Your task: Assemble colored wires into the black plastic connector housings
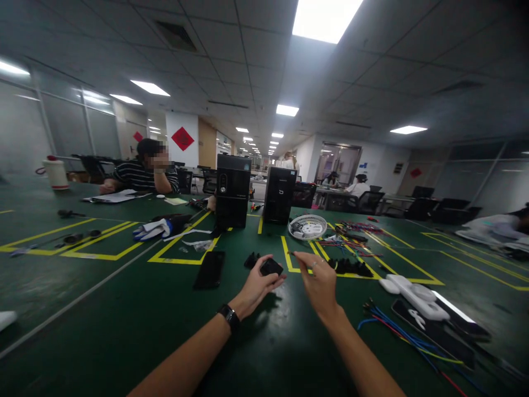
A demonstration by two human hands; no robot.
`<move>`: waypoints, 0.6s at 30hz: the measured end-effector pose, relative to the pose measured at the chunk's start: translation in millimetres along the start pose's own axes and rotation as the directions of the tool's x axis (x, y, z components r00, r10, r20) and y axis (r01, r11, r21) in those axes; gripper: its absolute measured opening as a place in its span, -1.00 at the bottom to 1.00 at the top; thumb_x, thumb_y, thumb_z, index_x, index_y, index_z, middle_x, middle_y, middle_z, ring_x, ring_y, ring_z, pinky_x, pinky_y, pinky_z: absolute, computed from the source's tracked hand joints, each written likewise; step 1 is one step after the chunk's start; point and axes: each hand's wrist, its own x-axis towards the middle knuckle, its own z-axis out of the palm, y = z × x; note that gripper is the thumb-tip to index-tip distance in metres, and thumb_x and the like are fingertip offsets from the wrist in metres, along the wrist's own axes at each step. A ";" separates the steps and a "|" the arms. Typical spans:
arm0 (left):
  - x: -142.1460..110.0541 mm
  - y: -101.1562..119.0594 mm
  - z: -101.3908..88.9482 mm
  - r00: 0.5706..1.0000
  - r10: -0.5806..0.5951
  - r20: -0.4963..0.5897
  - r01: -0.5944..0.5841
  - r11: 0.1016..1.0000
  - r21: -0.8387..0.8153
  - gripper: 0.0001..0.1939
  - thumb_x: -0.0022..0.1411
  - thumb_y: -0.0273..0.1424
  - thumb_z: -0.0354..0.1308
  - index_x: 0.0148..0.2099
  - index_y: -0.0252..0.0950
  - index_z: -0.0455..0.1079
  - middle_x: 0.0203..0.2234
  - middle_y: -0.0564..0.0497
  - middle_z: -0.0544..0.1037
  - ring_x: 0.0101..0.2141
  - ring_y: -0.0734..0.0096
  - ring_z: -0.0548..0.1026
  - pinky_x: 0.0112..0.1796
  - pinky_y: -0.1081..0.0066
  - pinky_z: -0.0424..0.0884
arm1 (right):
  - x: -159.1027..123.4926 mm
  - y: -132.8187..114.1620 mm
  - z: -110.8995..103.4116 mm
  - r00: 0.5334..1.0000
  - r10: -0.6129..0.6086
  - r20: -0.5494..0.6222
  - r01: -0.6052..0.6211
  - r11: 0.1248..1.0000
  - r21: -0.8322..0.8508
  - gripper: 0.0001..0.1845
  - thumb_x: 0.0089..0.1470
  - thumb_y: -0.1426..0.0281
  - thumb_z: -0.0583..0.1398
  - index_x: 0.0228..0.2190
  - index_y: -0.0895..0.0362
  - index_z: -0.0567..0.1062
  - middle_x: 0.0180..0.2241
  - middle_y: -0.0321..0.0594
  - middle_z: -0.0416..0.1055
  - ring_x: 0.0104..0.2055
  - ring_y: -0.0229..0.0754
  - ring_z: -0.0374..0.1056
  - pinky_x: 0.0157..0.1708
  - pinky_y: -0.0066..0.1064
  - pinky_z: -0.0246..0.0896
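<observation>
Over the green table, my left hand is closed around a small black block-shaped part, its fine detail too dark to read. My right hand is just to the right, thumb and forefinger pinched together. A tiny dark tip shows at those fingertips, too small to name. Small black parts lie behind my left hand, and a row of similar black parts lies beyond my right hand. To the left of my left hand rests a flat black slab, like a phone.
Two black computer towers stand at the back. A white round basket and loose wires lie right of them. White devices and blue cables are near right. Gloves lie left; a person sits beyond.
</observation>
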 end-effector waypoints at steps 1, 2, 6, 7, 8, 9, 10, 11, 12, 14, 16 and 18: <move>0.4 -0.3 -0.2 1.000 0.008 -0.002 -0.008 0.999 -0.033 -0.37 -0.02 -0.67 0.21 0.07 -0.19 0.12 -0.11 -0.11 0.46 -0.19 0.27 0.54 0.02 0.11 0.34 | -5.7 -1.3 5.7 0.997 0.006 0.080 -0.006 1.000 -0.001 -0.76 0.14 0.47 0.11 -0.19 0.07 0.52 -0.24 -0.19 0.53 -0.17 -0.15 0.43 -0.11 -0.31 0.30; 0.9 -0.6 -0.5 1.000 0.020 -0.003 -0.020 0.998 -0.055 -0.38 -0.02 -0.69 0.18 0.07 -0.18 0.13 -0.10 -0.11 0.46 -0.16 0.27 0.53 0.02 0.11 0.33 | -12.0 -2.4 11.8 0.989 0.024 0.149 -0.024 1.000 0.000 -0.76 0.14 0.47 0.11 -0.20 0.07 0.52 -0.25 -0.19 0.53 -0.19 -0.16 0.44 -0.14 -0.33 0.31; 2.3 -3.3 -0.8 0.999 0.050 -0.005 -0.051 0.996 -0.075 -0.38 -0.01 -0.72 0.11 0.08 -0.16 0.14 -0.07 -0.10 0.45 -0.08 0.28 0.49 0.04 0.12 0.33 | -31.1 -4.3 25.7 0.958 0.141 0.251 -0.146 0.989 0.001 -0.77 0.12 0.49 0.11 -0.22 0.09 0.52 -0.25 -0.19 0.53 -0.24 -0.17 0.45 -0.20 -0.38 0.31; 2.1 -4.0 -0.4 0.999 0.046 -0.008 -0.046 0.996 -0.070 -0.38 -0.01 -0.71 0.10 0.08 -0.16 0.14 -0.06 -0.10 0.45 -0.08 0.28 0.48 0.03 0.13 0.33 | -32.5 -4.3 25.6 0.954 0.163 0.253 -0.168 0.986 0.000 -0.77 0.12 0.49 0.10 -0.22 0.09 0.52 -0.25 -0.19 0.53 -0.24 -0.17 0.45 -0.20 -0.39 0.31; 1.7 -4.6 0.2 0.999 0.037 -0.010 -0.038 0.997 -0.062 -0.38 0.00 -0.71 0.10 0.08 -0.16 0.14 -0.06 -0.10 0.45 -0.07 0.28 0.48 0.03 0.13 0.34 | -32.9 -4.3 24.6 0.951 0.180 0.252 -0.186 0.983 -0.002 -0.77 0.12 0.48 0.10 -0.21 0.10 0.52 -0.24 -0.19 0.53 -0.23 -0.17 0.45 -0.19 -0.39 0.30; 1.2 -5.1 1.0 1.000 0.028 -0.013 -0.029 0.998 -0.051 -0.39 0.00 -0.70 0.09 0.09 -0.16 0.14 -0.06 -0.10 0.44 -0.08 0.27 0.48 0.03 0.14 0.34 | -32.4 -4.3 23.0 0.949 0.195 0.247 -0.200 0.980 -0.007 -0.77 0.13 0.47 0.10 -0.20 0.10 0.51 -0.23 -0.18 0.52 -0.22 -0.17 0.45 -0.17 -0.39 0.29; 0.7 -5.6 1.8 1.000 0.020 -0.015 -0.020 0.999 -0.040 -0.39 0.00 -0.70 0.09 0.09 -0.16 0.14 -0.06 -0.10 0.44 -0.08 0.28 0.48 0.02 0.14 0.35 | -31.6 -4.3 21.3 0.948 0.207 0.241 -0.210 0.978 -0.015 -0.76 0.13 0.46 0.10 -0.20 0.10 0.51 -0.22 -0.17 0.52 -0.21 -0.17 0.44 -0.17 -0.39 0.29; 0.2 -6.0 2.6 1.000 0.015 -0.018 -0.016 0.999 -0.028 -0.39 0.01 -0.69 0.10 0.10 -0.16 0.14 -0.06 -0.10 0.44 -0.09 0.28 0.49 0.02 0.15 0.36 | -30.8 -4.3 19.8 0.947 0.215 0.238 -0.215 0.976 -0.028 -0.76 0.13 0.46 0.09 -0.19 0.10 0.51 -0.22 -0.17 0.52 -0.20 -0.16 0.44 -0.16 -0.39 0.28; -0.3 -6.3 3.4 1.000 0.013 -0.020 -0.013 1.000 -0.020 -0.39 0.01 -0.68 0.10 0.10 -0.16 0.14 -0.05 -0.10 0.43 -0.09 0.28 0.49 0.01 0.15 0.36 | -30.3 -4.3 18.6 0.946 0.219 0.239 -0.214 0.976 -0.046 -0.76 0.14 0.46 0.09 -0.19 0.10 0.51 -0.21 -0.16 0.52 -0.21 -0.16 0.44 -0.16 -0.39 0.28; -1.0 -6.7 4.9 1.000 0.015 -0.023 -0.015 1.000 -0.024 -0.39 0.02 -0.67 0.11 0.11 -0.16 0.14 -0.05 -0.11 0.42 -0.10 0.28 0.49 0.01 0.15 0.37 | -30.5 -4.3 17.4 0.942 0.211 0.260 -0.195 0.977 -0.085 -0.75 0.16 0.45 0.07 -0.19 0.10 0.51 -0.21 -0.17 0.52 -0.21 -0.16 0.44 -0.16 -0.40 0.26; -1.8 -6.6 6.8 1.000 0.013 -0.021 -0.015 0.998 -0.053 -0.40 0.03 -0.67 0.12 0.10 -0.18 0.14 -0.06 -0.12 0.42 -0.10 0.27 0.48 0.00 0.13 0.37 | -31.7 -4.2 17.1 0.938 0.194 0.286 -0.165 0.979 -0.122 -0.74 0.18 0.44 0.05 -0.19 0.09 0.51 -0.20 -0.18 0.52 -0.20 -0.17 0.43 -0.15 -0.42 0.24; -3.0 -6.1 9.3 1.000 0.007 -0.018 -0.009 0.997 -0.080 -0.41 0.03 -0.67 0.12 0.09 -0.19 0.13 -0.08 -0.12 0.43 -0.10 0.27 0.49 -0.01 0.11 0.37 | -32.9 -4.0 16.4 0.937 0.170 0.307 -0.125 0.979 -0.161 -0.74 0.19 0.45 0.05 -0.19 0.08 0.51 -0.19 -0.18 0.52 -0.18 -0.18 0.43 -0.14 -0.43 0.22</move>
